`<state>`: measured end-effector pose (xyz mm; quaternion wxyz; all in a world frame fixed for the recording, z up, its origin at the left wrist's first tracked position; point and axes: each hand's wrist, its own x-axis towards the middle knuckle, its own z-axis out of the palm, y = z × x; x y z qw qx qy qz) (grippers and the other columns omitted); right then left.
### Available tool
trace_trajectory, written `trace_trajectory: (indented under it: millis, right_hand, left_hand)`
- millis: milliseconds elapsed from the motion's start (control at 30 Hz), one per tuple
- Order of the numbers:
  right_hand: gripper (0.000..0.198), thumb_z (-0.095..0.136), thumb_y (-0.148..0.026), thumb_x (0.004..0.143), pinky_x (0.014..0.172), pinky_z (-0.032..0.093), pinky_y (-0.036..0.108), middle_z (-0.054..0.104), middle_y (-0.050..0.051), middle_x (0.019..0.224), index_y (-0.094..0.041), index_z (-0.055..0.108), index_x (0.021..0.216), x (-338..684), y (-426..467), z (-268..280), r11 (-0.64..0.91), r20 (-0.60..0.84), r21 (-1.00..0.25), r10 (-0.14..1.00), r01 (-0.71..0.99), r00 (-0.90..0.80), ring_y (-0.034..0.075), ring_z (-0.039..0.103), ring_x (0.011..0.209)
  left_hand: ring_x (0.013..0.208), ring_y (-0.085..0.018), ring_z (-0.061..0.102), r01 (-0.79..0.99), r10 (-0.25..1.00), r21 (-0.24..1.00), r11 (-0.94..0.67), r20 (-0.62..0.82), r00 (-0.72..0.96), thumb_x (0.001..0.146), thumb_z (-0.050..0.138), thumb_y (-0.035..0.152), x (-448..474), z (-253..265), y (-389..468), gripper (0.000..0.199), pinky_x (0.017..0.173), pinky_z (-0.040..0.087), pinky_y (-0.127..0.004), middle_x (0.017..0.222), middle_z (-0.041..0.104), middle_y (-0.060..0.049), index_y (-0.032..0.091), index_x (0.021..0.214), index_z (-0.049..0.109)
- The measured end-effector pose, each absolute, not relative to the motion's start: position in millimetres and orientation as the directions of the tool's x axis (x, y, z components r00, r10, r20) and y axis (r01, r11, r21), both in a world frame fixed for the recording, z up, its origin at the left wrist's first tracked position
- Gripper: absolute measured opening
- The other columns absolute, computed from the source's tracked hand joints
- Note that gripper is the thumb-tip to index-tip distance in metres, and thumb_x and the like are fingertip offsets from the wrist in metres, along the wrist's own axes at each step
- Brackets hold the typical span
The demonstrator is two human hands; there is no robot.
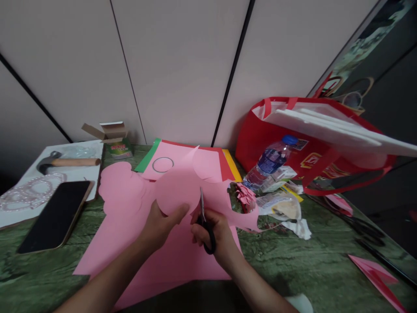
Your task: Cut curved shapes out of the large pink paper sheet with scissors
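My left hand [164, 226] is closed on the lower left edge of a round pink paper [177, 191], thumb on top. In my right hand [213, 234] is a pair of scissors [208, 237] with dark handles, its blades pointing up along the circle's right edge. A pink paper offcut [224, 202] with a curved cut edge spreads to the right of the blades. Beneath both hands lie larger pink sheets [182, 261]. Several pink paper circles [119, 187] overlap in a pile left of my left hand.
A phone [57, 217], bead strings [32, 191] and a hammer [70, 162] lie at left, near a small open box [119, 145]. Behind are coloured sheets [228, 163] and a ring [163, 164]. At right stand a water bottle [270, 163] and red bag [254, 139], beside a pink paper flower [246, 194].
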<state>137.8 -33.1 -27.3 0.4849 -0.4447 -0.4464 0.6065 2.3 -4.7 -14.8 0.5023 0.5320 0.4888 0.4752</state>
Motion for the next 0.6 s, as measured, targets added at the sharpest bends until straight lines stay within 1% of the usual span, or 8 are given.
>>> trace_trajectory:
  millis: [200, 333, 400, 467, 500, 533, 600]
  right_hand:
    - [0.021, 0.067, -0.032, 0.063, 0.036, 0.034, 0.020, 0.046, -0.007, 0.042, -0.017, 0.052, 0.062, 138.8, -33.9, -29.8, -0.119, -0.091, -0.974, 0.985, -0.192, -0.147, 0.008, 0.045, 0.037]
    - [0.020, 0.066, -0.030, 0.065, 0.037, 0.034, 0.020, 0.046, -0.007, 0.043, -0.016, 0.053, 0.062, 138.3, -35.4, -33.5, -0.111, -0.075, -0.969, 0.983, -0.219, -0.165, 0.008, 0.045, 0.037]
    - [0.020, 0.066, -0.030, 0.065, 0.038, 0.034, 0.020, 0.046, -0.007, 0.042, -0.016, 0.053, 0.063, 137.1, -36.0, -35.0, -0.117, -0.079, -0.967, 0.983, -0.228, -0.167, 0.008, 0.045, 0.037]
    - [0.021, 0.067, -0.031, 0.064, 0.038, 0.034, 0.020, 0.045, -0.008, 0.042, -0.016, 0.052, 0.063, 135.7, -36.4, -35.4, -0.126, -0.089, -0.965, 0.983, -0.230, -0.162, 0.008, 0.045, 0.037]
    - [0.022, 0.067, -0.032, 0.064, 0.038, 0.035, 0.020, 0.046, -0.008, 0.042, -0.016, 0.052, 0.064, 135.1, -36.5, -35.2, -0.128, -0.092, -0.964, 0.983, -0.233, -0.159, 0.008, 0.045, 0.037]
    - [0.022, 0.068, -0.032, 0.063, 0.038, 0.035, 0.020, 0.046, -0.008, 0.043, -0.017, 0.052, 0.064, 134.7, -36.6, -35.1, -0.129, -0.092, -0.964, 0.982, -0.233, -0.162, 0.008, 0.046, 0.037]
    - [0.023, 0.068, -0.033, 0.062, 0.037, 0.036, 0.020, 0.047, -0.007, 0.044, -0.017, 0.052, 0.065, 134.2, -36.6, -35.5, -0.130, -0.092, -0.966, 0.980, -0.222, -0.174, 0.009, 0.046, 0.037]
  left_hand:
    - [0.050, -0.009, 0.047, 0.025, 0.996, 0.999, -0.031, 0.029, 0.084, 0.071, 0.060, 0.023, 1.7, -15.1, -4.4, 0.010, 0.045, 0.038, -0.020, 0.054, 0.050, 0.005, 0.016, 0.066, 0.055]
    - [0.046, -0.008, 0.044, 0.047, 0.998, 0.997, -0.064, 0.063, 0.028, 0.071, 0.060, 0.024, 2.3, -16.3, -2.8, 0.024, 0.043, 0.036, -0.019, 0.048, 0.046, 0.006, 0.017, 0.052, 0.047]
    - [0.048, -0.009, 0.047, 0.037, 0.995, 0.995, -0.096, 0.096, 0.011, 0.073, 0.059, 0.027, 3.7, -15.6, -3.2, 0.027, 0.045, 0.039, -0.019, 0.048, 0.048, 0.005, 0.017, 0.051, 0.047]
    - [0.050, -0.010, 0.052, 0.024, 0.993, 0.993, -0.112, 0.112, 0.026, 0.076, 0.056, 0.030, 5.9, -13.4, -5.1, 0.023, 0.047, 0.042, -0.020, 0.051, 0.053, 0.004, 0.016, 0.057, 0.053]
    - [0.052, -0.011, 0.055, 0.043, 0.994, 0.994, -0.101, 0.099, 0.045, 0.077, 0.054, 0.031, 7.2, -11.7, -6.6, 0.021, 0.047, 0.043, -0.021, 0.053, 0.057, 0.003, 0.017, 0.062, 0.056]
    - [0.050, -0.012, 0.055, 0.083, 0.995, 0.993, -0.088, 0.083, 0.062, 0.078, 0.053, 0.032, 8.5, -9.9, -8.2, 0.022, 0.046, 0.044, -0.021, 0.052, 0.058, 0.002, 0.017, 0.063, 0.057]
    - [0.046, -0.012, 0.055, 0.148, 0.994, 0.987, -0.067, 0.054, 0.093, 0.077, 0.054, 0.031, 10.3, -5.9, -11.3, 0.025, 0.043, 0.044, -0.021, 0.047, 0.058, 0.003, 0.017, 0.057, 0.056]
